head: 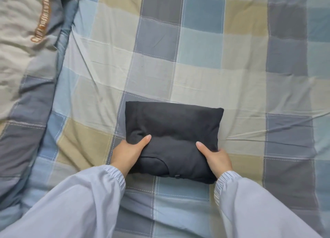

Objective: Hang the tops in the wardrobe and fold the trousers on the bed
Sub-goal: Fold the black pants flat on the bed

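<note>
Black trousers [173, 125], folded into a compact rectangular bundle, lie on the checked bed sheet [205, 68] near the middle of the head view. My left hand [128, 153] grips the bundle's near left side, thumb on top and fingers hidden underneath. My right hand [217, 158] grips the near right side the same way, thumb pressed on the cloth. Both arms wear light blue sleeves with elastic cuffs. No tops and no wardrobe are in view.
A rumpled quilt [21, 50] with a grey-blue border and brown lettering is bunched along the left side of the bed. The checked sheet stretches out beyond and to the right of the bundle.
</note>
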Tool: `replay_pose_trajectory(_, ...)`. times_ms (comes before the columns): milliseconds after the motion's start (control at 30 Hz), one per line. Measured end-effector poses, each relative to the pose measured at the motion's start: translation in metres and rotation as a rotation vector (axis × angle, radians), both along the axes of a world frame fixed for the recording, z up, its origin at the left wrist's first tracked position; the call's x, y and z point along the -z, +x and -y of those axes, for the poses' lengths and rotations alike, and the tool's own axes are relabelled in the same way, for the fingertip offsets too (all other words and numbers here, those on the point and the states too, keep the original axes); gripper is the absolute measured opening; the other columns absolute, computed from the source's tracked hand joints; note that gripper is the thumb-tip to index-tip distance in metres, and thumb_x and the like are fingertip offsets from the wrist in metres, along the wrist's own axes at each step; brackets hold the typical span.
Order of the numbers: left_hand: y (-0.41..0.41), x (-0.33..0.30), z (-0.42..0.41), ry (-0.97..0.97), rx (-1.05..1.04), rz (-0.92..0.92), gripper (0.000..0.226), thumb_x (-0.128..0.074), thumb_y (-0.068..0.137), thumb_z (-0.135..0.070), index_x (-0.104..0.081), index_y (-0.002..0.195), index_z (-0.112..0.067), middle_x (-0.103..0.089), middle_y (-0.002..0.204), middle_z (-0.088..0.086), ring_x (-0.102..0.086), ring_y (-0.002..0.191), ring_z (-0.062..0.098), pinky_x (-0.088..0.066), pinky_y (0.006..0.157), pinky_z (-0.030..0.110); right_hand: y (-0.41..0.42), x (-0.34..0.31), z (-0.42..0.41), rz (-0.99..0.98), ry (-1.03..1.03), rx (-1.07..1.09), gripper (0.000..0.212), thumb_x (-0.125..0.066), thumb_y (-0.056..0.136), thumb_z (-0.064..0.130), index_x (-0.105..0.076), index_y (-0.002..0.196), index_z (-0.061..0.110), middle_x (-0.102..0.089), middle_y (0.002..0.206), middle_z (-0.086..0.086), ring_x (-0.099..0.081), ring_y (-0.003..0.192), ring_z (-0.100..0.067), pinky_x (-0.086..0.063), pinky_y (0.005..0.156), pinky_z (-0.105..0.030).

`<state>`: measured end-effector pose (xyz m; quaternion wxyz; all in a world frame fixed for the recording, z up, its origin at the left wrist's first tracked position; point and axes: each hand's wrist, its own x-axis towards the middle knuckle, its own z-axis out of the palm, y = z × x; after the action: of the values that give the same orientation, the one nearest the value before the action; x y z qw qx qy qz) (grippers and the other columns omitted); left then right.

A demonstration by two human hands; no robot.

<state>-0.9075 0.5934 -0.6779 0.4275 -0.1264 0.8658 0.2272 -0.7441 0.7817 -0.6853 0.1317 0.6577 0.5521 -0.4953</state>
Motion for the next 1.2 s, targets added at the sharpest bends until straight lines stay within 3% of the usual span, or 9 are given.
replay_pose_trajectory(67, -0.002, -0.001, 0.006, 0.002, 0.057, 0.071, 0.088, -0.056, 0.061, -0.082, -0.055, 0.126, -0.023, -0.06, 0.125, 0.001, -0.055, 0.114, 0.026, -0.043, 0.099, 0.037, 0.005, 0.0, -0.001, 0.05, -0.061, -0.069, 0.066, -0.068, 0.068, 0.062, -0.06, 0.105, 0.008, -0.063, 0.106, -0.003, -0.057, 0.096, -0.025, -0.043, 0.085, -0.031)
replay_pose_trajectory(200, -0.008, 0.006, 0.013, 0.007, 0.124, 0.16, 0.093, -0.056, 0.059, -0.084, -0.047, 0.134, -0.03, -0.055, 0.131, -0.004, -0.053, 0.118, 0.023, -0.041, 0.1, 0.033, 0.009, 0.013, 0.009, 0.123, -0.051, -0.196, 0.092, -0.046, 0.059, 0.084, -0.054, 0.125, 0.02, -0.056, 0.126, -0.004, -0.052, 0.116, -0.027, -0.04, 0.102, -0.039)
replay_pose_trajectory(267, -0.014, 0.009, 0.017, 0.131, 0.019, 0.297, 0.1, -0.066, 0.048, -0.081, -0.052, 0.131, -0.027, -0.063, 0.122, -0.006, -0.06, 0.11, 0.018, -0.045, 0.097, 0.032, 0.007, 0.015, 0.01, 0.191, -0.068, -0.236, 0.101, -0.036, 0.059, 0.088, -0.043, 0.137, 0.023, -0.048, 0.137, -0.006, -0.045, 0.126, -0.028, -0.035, 0.108, -0.04)
replay_pose_trajectory(367, -0.01, 0.006, 0.018, 0.301, -0.173, 0.474, 0.079, -0.075, 0.055, -0.065, -0.059, 0.121, -0.024, -0.072, 0.103, -0.005, -0.069, 0.095, 0.017, -0.053, 0.084, 0.033, 0.004, 0.02, 0.004, 0.194, -0.095, -0.228, 0.096, -0.037, 0.073, 0.081, -0.031, 0.145, 0.017, -0.041, 0.144, -0.006, -0.036, 0.134, -0.028, -0.03, 0.11, -0.038)
replay_pose_trajectory(467, 0.007, 0.014, 0.016, 0.361, -0.32, 0.351, 0.057, -0.072, 0.074, -0.048, -0.058, 0.121, -0.021, -0.072, 0.103, 0.0, -0.069, 0.093, 0.022, -0.055, 0.077, 0.034, 0.004, 0.02, 0.006, 0.064, -0.121, -0.027, 0.093, -0.056, 0.072, 0.072, -0.039, 0.14, 0.011, -0.045, 0.142, -0.004, -0.042, 0.131, -0.026, -0.032, 0.11, -0.037)
replay_pose_trajectory(633, 0.012, -0.013, 0.006, 0.374, -0.321, 0.061, 0.054, -0.075, 0.072, -0.041, -0.06, 0.12, -0.023, -0.068, 0.11, -0.006, -0.065, 0.099, 0.02, -0.051, 0.092, 0.04, 0.006, -0.014, 0.01, -0.122, -0.086, 0.222, 0.077, -0.074, 0.068, 0.05, -0.053, 0.129, 0.007, -0.059, 0.126, -0.002, -0.054, 0.118, -0.025, -0.04, 0.104, -0.038)
replay_pose_trajectory(800, 0.015, -0.119, -0.022, 0.47, -0.164, -0.036, 0.056, -0.077, 0.062, -0.045, -0.061, 0.112, -0.027, -0.068, 0.107, -0.009, -0.063, 0.101, 0.017, -0.048, 0.097, 0.039, 0.03, -0.128, -0.004, -0.251, -0.066, 0.36, 0.06, -0.071, 0.079, 0.034, -0.052, 0.127, 0.004, -0.058, 0.126, -0.008, -0.053, 0.118, -0.028, -0.037, 0.097, -0.031)
replay_pose_trajectory(1000, 0.051, -0.293, -0.058, 0.644, 0.038, -0.021, 0.042, -0.076, 0.062, -0.046, -0.059, 0.099, -0.034, -0.068, 0.103, -0.011, -0.064, 0.096, 0.016, -0.049, 0.094, 0.039, 0.092, -0.301, 0.003, -0.292, 0.059, 0.505, 0.067, -0.071, 0.08, 0.033, -0.046, 0.132, -0.001, -0.051, 0.135, -0.014, -0.047, 0.124, -0.033, -0.032, 0.106, -0.038)
replay_pose_trajectory(1200, 0.126, -0.423, -0.08, 0.775, 0.347, 0.075, 0.059, -0.078, 0.054, -0.046, -0.058, 0.106, -0.027, -0.068, 0.101, -0.006, -0.064, 0.096, 0.021, -0.048, 0.095, 0.042, 0.192, -0.441, 0.051, -0.264, 0.235, 0.851, 0.081, -0.069, 0.078, 0.044, -0.034, 0.141, 0.007, -0.038, 0.146, -0.013, -0.035, 0.134, -0.036, -0.026, 0.114, -0.041)
